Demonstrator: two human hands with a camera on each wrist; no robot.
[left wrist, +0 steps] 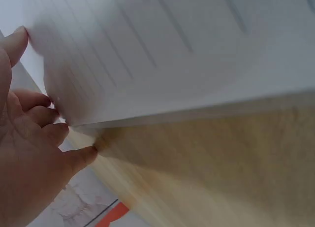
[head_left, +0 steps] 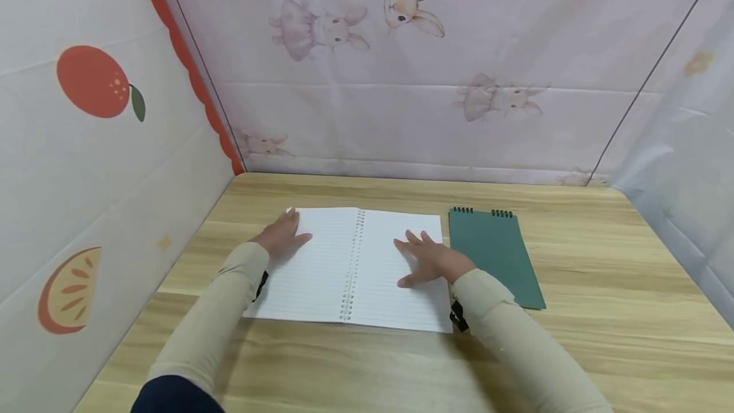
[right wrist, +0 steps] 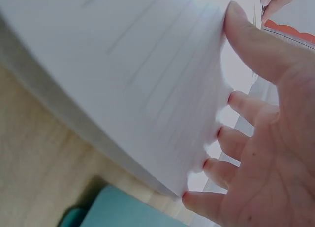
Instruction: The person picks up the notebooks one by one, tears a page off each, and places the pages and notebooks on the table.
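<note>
A spiral notebook lies spread flat on the table, its two lined white pages joined by a ring binding down the middle. At its left page's outer edge, near the top corner, rests my left hand, fingers extended; the left wrist view shows the little finger reaching past the paper's edge. My right hand spreads its fingers over the right page, fingertips touching the paper in the right wrist view. Beside that hand lies a closed green notepad with black rings along its top.
The wooden table runs back to a pink cloth wall printed with rabbits. On the left stands a white cloth wall with fruit prints, and pale cloth hangs at the right.
</note>
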